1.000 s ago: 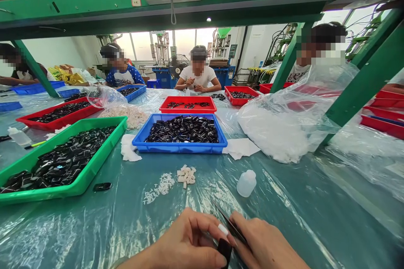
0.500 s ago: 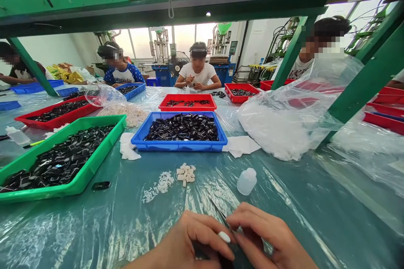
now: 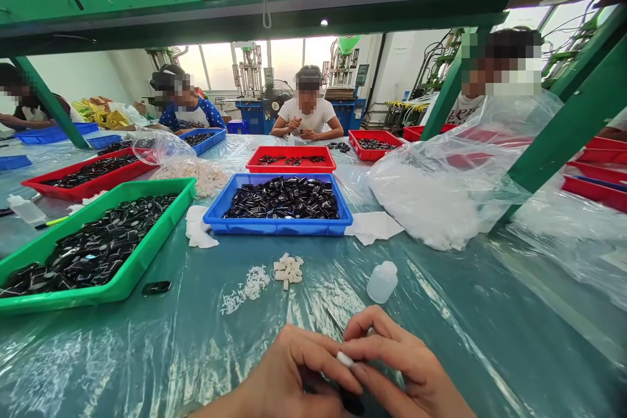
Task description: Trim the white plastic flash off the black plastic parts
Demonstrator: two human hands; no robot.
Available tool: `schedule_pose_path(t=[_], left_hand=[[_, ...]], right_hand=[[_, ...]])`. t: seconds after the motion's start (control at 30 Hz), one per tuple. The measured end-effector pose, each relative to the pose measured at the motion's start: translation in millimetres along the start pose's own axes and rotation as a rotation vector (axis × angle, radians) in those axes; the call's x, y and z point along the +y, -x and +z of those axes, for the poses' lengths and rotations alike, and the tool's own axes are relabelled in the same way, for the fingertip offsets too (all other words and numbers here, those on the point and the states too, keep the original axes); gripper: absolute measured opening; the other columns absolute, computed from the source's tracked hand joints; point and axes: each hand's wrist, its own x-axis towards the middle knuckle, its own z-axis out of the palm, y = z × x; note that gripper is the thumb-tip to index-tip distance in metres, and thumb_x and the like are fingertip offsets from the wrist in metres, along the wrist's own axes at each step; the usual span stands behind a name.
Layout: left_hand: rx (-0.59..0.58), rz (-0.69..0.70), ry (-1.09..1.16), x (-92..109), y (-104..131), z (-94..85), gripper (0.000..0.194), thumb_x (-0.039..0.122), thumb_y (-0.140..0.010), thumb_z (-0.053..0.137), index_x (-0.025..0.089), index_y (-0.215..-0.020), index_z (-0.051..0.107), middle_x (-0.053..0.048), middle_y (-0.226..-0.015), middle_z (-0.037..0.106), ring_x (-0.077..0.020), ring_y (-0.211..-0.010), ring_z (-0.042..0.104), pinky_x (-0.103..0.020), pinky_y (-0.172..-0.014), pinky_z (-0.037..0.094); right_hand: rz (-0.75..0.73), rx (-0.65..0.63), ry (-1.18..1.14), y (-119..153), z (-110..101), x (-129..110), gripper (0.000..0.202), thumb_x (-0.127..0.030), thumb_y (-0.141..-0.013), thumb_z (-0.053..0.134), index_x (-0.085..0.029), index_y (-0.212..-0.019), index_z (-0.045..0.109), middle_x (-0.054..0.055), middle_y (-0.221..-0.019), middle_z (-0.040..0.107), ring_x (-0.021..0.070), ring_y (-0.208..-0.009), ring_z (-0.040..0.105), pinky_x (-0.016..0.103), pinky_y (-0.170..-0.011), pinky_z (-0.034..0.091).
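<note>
At the 6 o'clock edge of our view, our left hand (image 3: 289,375) and right hand (image 3: 396,366) meet fingertip to fingertip. Between them we pinch a small white piece (image 3: 344,359); both hands are closed narrowly on it. Under our left fingers a small black part (image 3: 351,403) shows at the very bottom edge, and a thin dark tool (image 3: 336,320) pokes out toward 11 o'clock from between our hands; which hand grips it we cannot tell.

On the plastic-covered worktop (image 3: 490,339), a small white bottle (image 3: 382,281) stands at 1 o'clock from our hands, near but apart. At 11 o'clock lies a heap of white pieces (image 3: 289,270) beside a scatter of white bits (image 3: 242,292). Farther, at 12 o'clock, is the blue tray (image 3: 278,226) of black parts; the green tray (image 3: 122,281) sits at 10 o'clock, with one loose black part (image 3: 157,287) just beside it.
</note>
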Motion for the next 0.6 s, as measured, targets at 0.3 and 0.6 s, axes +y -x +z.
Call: schedule_pose_path(t=[0.3, 0.6], left_hand=[[0.018, -0.082, -0.066, 3.4, -0.7, 3.3, 0.021, 0.009, -0.064, 0.062, 0.009, -0.082, 0.073, -0.007, -0.070, 0.060, -0.0059, -0.055, 0.044, -0.016, -0.050, 0.030], [0.095, -0.285, 0.169, -1.1, -2.9, 5.3, 0.018, 0.013, -0.061, 0.065, 0.006, -0.077, 0.069, -0.002, -0.059, 0.048, -0.0056, -0.055, 0.039, -0.018, -0.053, 0.028]], right_hand=[[0.109, 0.013, -0.067, 0.8, 4.6, -2.6, 0.025, -0.026, -0.091, 0.037, -0.017, -0.075, 0.053, 0.006, -0.086, 0.053, 0.0123, -0.081, 0.056, 0.020, -0.071, 0.046], [0.036, 0.194, -0.085, 7.0, 8.9, 3.9, 0.012, -0.022, -0.088, 0.047, -0.021, -0.082, 0.058, 0.002, -0.086, 0.054, 0.0095, -0.077, 0.056, 0.016, -0.070, 0.046]])
